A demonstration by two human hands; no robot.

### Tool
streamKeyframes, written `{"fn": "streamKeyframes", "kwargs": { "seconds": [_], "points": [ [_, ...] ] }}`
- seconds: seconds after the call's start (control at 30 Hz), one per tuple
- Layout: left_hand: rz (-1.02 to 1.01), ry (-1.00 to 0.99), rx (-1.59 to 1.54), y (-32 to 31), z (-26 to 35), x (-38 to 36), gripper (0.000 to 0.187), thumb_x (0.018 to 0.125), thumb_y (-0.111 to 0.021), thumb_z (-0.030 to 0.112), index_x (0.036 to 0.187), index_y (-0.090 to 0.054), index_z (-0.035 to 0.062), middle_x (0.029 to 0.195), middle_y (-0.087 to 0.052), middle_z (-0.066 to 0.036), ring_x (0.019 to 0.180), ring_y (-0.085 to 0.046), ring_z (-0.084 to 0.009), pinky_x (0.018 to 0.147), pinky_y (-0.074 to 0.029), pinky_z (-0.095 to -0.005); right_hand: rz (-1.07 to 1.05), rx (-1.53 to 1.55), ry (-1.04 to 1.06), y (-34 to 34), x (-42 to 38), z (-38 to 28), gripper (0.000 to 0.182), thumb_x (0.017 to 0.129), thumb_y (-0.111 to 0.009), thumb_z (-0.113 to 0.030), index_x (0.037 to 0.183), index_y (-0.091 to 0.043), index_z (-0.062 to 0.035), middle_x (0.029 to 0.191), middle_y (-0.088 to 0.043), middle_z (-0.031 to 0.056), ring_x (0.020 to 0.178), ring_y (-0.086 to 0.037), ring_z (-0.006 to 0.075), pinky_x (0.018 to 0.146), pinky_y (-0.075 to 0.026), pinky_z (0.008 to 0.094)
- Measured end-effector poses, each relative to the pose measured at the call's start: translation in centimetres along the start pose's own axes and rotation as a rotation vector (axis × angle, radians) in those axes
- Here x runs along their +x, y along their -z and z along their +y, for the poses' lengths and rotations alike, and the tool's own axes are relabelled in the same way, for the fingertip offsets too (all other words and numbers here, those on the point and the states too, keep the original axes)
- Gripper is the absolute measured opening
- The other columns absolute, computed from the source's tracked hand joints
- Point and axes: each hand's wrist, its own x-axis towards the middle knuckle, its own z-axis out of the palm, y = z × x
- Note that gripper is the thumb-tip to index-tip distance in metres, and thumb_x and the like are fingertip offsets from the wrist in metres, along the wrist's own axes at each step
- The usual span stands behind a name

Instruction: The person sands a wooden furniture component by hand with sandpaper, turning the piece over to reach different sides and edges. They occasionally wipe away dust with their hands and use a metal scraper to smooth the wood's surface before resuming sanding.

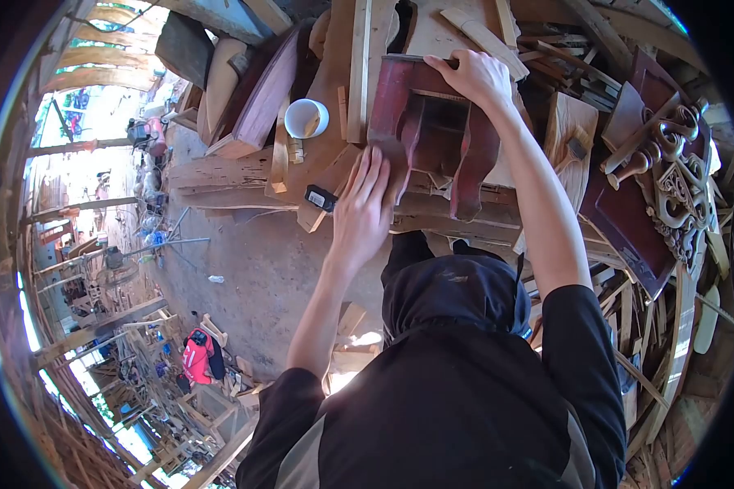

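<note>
A small dark red wooden stool (pixel 393 91) with curved legs rests tilted on the workbench in front of me. My right hand (pixel 475 77) is closed over its upper edge, thumb and fingers gripping the wood. Against the stool's left side, my left hand (pixel 365 200) presses a brown piece of sandpaper (pixel 395 163), its fingers stretched over the sheet. Part of the sheet is hidden beneath those fingers. Just left of this hand lies a small black object with a white label (pixel 320 197).
A white cup (pixel 306 119) stands on the bench (pixel 228 173) among wood strips. Wooden boards (pixel 261 102) lean at the left. Carved scrollwork (pixel 673 175) lies over a dark red panel (pixel 628 220) at right. A person in red (pixel 197 359) is at lower left.
</note>
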Motion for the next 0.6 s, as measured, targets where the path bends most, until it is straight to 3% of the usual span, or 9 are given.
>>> {"fn": "streamKeyframes", "kwargs": {
  "seconds": [0.07,0.13,0.23,0.3,0.37,0.4,0.5,0.57,0.6],
  "points": [
    [-0.046,0.031,-0.001,0.6,0.2,-1.9,0.047,0.099,-0.057,0.012,0.142,-0.051,-0.0052,0.154,-0.046,-0.020,0.145,-0.041,-0.0345,0.116,-0.039,-0.0441,0.006,-0.003,0.008,-0.1,-0.1,0.0,0.076,0.087,-0.048,-0.080,0.099,-0.079,-0.0128,0.091,-0.076,0.0165,0.091,-0.073,0.0340,0.082,-0.056,0.0461],
    [-0.058,0.028,-0.032,0.6,0.5,-2.4,0.056,0.089,-0.062,0.004,0.142,-0.050,-0.0076,0.154,-0.043,-0.024,0.147,-0.037,-0.0363,0.118,-0.036,-0.0440,0.012,-0.015,0.013,-0.6,-0.3,0.4,0.075,0.087,-0.047,-0.080,0.099,-0.079,-0.0131,0.090,-0.076,0.0166,0.090,-0.073,0.0340,0.082,-0.056,0.0462],
    [-0.018,0.043,-0.045,-0.4,0.4,-0.2,0.058,0.089,-0.061,0.003,0.144,-0.048,-0.0075,0.155,-0.041,-0.025,0.148,-0.035,-0.0384,0.119,-0.034,-0.0448,0.093,-0.027,0.062,-1.1,0.3,0.3,0.075,0.090,-0.048,-0.077,0.087,-0.078,-0.0082,0.082,-0.074,0.0183,0.082,-0.074,0.0348,0.075,-0.058,0.0464],
    [-0.037,0.040,0.030,-1.3,0.2,2.2,0.059,0.092,-0.060,0.007,0.147,-0.043,-0.0072,0.158,-0.035,-0.025,0.149,-0.030,-0.0409,0.121,-0.031,-0.0456,0.110,-0.018,0.096,-1.3,0.5,0.2,0.076,0.090,-0.047,-0.077,0.086,-0.078,-0.0073,0.080,-0.074,0.0192,0.082,-0.074,0.0351,0.074,-0.058,0.0468],
    [0.083,0.032,0.056,-2.2,0.3,4.9,0.052,0.104,-0.048,0.017,0.149,-0.039,-0.0072,0.161,-0.030,-0.026,0.151,-0.027,-0.0393,0.122,-0.027,-0.0445,0.093,-0.026,0.096,-1.1,0.6,0.1,0.077,0.090,-0.047,-0.077,0.085,-0.078,-0.0073,0.081,-0.074,0.0192,0.082,-0.074,0.0350,0.074,-0.058,0.0465],
    [0.086,0.036,0.053,-2.8,-0.5,6.2,0.052,0.104,-0.048,0.017,0.149,-0.039,-0.0072,0.161,-0.030,-0.026,0.151,-0.027,-0.0393,0.122,-0.027,-0.0445,0.076,-0.034,0.088,-1.0,0.5,0.1,0.077,0.090,-0.046,-0.077,0.085,-0.079,-0.0073,0.082,-0.074,0.0191,0.082,-0.074,0.0350,0.074,-0.058,0.0462],
    [0.055,0.180,-0.302,-4.1,-3.1,10.5,0.059,0.109,-0.039,0.036,0.150,-0.037,-0.0064,0.157,-0.034,-0.027,0.148,-0.029,-0.0428,0.120,-0.030,-0.0421,-0.014,-0.047,0.031,-0.3,0.5,-0.1,0.079,0.088,-0.044,-0.081,0.098,-0.079,-0.0106,0.093,-0.075,0.0193,0.093,-0.073,0.0362,0.083,-0.056,0.0474],
    [-0.065,0.437,-0.774,-3.0,-4.1,13.2,0.058,0.109,-0.040,0.037,0.149,-0.040,-0.0051,0.149,-0.047,-0.024,0.142,-0.041,-0.0384,0.115,-0.034,-0.0379,-0.025,-0.030,0.040,-0.2,0.6,-0.1,0.080,0.088,-0.044,-0.081,0.099,-0.078,-0.0102,0.094,-0.075,0.0193,0.094,-0.072,0.0364,0.084,-0.056,0.0473],
    [-0.053,0.441,-0.773,-2.8,-4.4,13.0,0.058,0.109,-0.040,0.037,0.149,-0.040,-0.0051,0.149,-0.047,-0.024,0.142,-0.041,-0.0384,0.115,-0.034,-0.0379,-0.032,-0.008,0.028,0.0,0.7,-0.3,0.080,0.088,-0.044,-0.081,0.099,-0.078,-0.0097,0.095,-0.075,0.0192,0.095,-0.072,0.0366,0.085,-0.055,0.0473]
  ]
}}
